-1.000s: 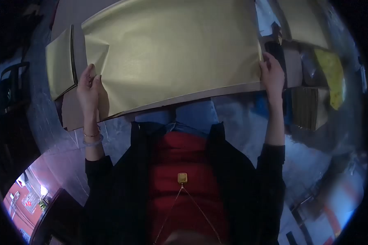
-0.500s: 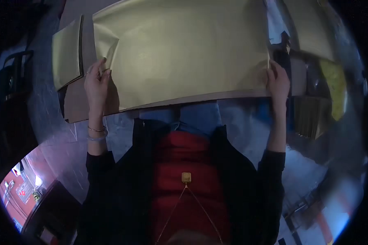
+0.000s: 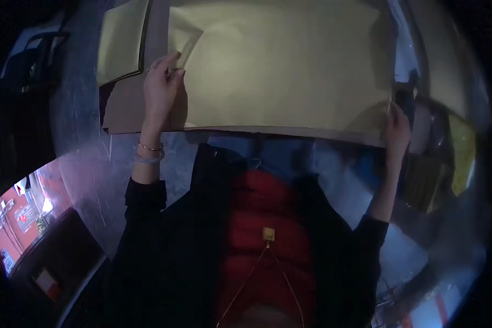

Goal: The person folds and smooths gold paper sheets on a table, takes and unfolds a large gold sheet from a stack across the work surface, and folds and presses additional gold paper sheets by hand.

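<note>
A large gold-coloured sheet (image 3: 290,65) lies over a brown board (image 3: 128,106) in front of me. My left hand (image 3: 163,90) pinches the sheet's left edge between thumb and fingers, and the sheet is creased there. At the sheet's right edge my right hand (image 3: 397,128) has its fingers closed on the border. Bracelets circle my left wrist.
Smaller gold sheets (image 3: 123,41) rest at the upper left, left of my left hand. On the right are a yellow item (image 3: 462,153), a brown stack (image 3: 422,183) and another gold sheet (image 3: 440,49). A dark chair-like object (image 3: 54,268) stands lower left.
The view has shifted, so the sheet, board and both hands appear further right. Both hands keep their hold at the sheet's side edges.
</note>
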Demonstrator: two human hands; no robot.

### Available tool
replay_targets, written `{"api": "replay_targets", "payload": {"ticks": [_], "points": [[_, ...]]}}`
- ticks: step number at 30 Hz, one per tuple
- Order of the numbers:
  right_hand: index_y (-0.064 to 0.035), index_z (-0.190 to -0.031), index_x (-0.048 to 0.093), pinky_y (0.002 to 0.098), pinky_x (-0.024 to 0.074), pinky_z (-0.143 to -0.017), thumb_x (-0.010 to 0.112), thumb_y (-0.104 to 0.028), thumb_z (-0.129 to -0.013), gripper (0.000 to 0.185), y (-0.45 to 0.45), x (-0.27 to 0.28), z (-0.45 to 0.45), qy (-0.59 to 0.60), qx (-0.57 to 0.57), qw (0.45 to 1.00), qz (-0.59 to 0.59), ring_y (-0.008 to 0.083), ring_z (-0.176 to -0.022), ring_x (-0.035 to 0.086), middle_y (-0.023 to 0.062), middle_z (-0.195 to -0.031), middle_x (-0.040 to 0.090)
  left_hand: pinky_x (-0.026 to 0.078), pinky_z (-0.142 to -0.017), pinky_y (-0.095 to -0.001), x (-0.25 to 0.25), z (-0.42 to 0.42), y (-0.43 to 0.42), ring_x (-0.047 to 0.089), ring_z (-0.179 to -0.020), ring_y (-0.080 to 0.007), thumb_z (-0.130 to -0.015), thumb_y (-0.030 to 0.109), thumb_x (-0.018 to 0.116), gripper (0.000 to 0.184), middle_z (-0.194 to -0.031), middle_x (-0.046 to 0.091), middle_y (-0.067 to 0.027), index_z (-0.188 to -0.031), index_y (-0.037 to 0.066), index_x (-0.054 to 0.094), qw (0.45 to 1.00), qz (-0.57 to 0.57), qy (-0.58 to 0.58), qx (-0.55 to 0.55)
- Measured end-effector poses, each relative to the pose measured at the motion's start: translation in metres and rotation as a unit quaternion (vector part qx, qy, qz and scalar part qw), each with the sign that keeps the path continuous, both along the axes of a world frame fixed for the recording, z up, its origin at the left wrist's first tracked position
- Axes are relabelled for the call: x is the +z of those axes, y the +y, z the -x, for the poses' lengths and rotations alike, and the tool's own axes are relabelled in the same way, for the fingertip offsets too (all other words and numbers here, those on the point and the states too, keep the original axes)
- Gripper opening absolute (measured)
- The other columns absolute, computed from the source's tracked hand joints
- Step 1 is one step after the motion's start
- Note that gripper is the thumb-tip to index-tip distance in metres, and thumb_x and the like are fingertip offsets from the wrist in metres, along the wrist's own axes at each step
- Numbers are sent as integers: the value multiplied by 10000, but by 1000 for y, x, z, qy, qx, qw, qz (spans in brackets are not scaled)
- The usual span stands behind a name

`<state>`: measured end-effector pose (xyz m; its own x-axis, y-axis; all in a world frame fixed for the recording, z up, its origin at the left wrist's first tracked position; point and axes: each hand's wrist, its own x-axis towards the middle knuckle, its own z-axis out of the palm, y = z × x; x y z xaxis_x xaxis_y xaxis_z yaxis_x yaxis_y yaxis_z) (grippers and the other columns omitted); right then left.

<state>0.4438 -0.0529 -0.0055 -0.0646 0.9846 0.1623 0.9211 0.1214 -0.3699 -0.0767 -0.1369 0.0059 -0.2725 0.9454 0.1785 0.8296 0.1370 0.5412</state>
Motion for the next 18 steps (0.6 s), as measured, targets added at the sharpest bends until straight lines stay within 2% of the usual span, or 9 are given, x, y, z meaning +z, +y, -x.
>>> {"api": "replay_targets", "payload": {"ticks": [2, 3, 5, 6, 10, 12, 14, 18], "points": [[-108, -1192, 586, 368, 475, -830, 551, -219, -910, 305, 3, -2, -5, -20, 9, 1000, -1, 301, -984, 593, 130, -1079, 610, 492, -725, -327, -4, 0, 1, 604, -861, -269, -774, 80, 667, 359, -1069, 603, -135, -1129, 80, 615, 998, -61, -2, -23], [-110, -1198, 584, 367, 476, -831, 555, -213, -906, 310, 4, -5, -10, -26, 19, 999, -4, 302, -977, 594, 130, -1079, 611, 500, -731, -335, 1, -5, 1, 603, -865, -282, -762, 76, 673, 363, -1069, 603, -143, -1121, 81, 617, 999, -39, -37, -8], [-105, -1195, 588, 367, 478, -823, 554, -219, -909, 310, 4, -9, -13, -17, 39, 999, -18, 287, -968, 602, 131, -1065, 616, 503, -803, -306, 0, -2, 2, 603, -959, -242, -808, 130, 668, 360, -1102, 599, -119, -1160, 83, 609, 1000, -20, -9, -16], [-101, -1194, 590, 364, 479, -817, 556, -223, -910, 311, 6, -12, -13, -20, 17, 1000, -8, 277, -955, 605, 130, -1051, 619, 507, -781, -306, -3, 0, 1, 598, -919, -256, -806, 130, 667, 357, -1106, 598, -121, -1155, 80, 611, 999, -21, -49, -3], [-92, -1192, 595, 357, 478, -804, 551, -248, -919, 318, 5, -8, -8, -14, -15, 999, 27, 251, -920, 610, 127, -1012, 626, 515, -736, -314, 3, -1, 0, 601, -881, -245, -789, 113, 676, 362, -1108, 598, -123, -1144, 69, 617, 999, -14, -29, 1], [-100, -1198, 594, 356, 477, -799, 540, -265, -925, 324, 11, -17, -19, -10, 38, 999, 23, 252, -899, 609, 126, -1002, 625, 517, -728, -310, 1, -1, -1, 603, -868, -235, -788, 108, 680, 356, -1102, 601, -121, -1137, 70, 620, 998, -34, -61, 3], [-109, -1195, 599, 360, 477, -797, 524, -271, -933, 317, 9, -15, -16, -13, 2, 1000, 28, 250, -897, 608, 126, -1007, 622, 515, -733, -303, 2, -2, -2, 603, -870, -230, -788, 105, 683, 348, -1097, 603, -109, -1129, 70, 623, 998, -27, -55, 8], [-114, -1194, 602, 361, 477, -797, 531, -267, -931, 312, 10, -15, -20, -19, 6, 999, 36, 246, -902, 609, 125, -1015, 619, 522, -728, -308, 5, -2, -2, 616, -874, -246, -773, 74, 690, 364, -1116, 594, -132, -1127, 46, 612, 998, -26, -54, 3]]}}
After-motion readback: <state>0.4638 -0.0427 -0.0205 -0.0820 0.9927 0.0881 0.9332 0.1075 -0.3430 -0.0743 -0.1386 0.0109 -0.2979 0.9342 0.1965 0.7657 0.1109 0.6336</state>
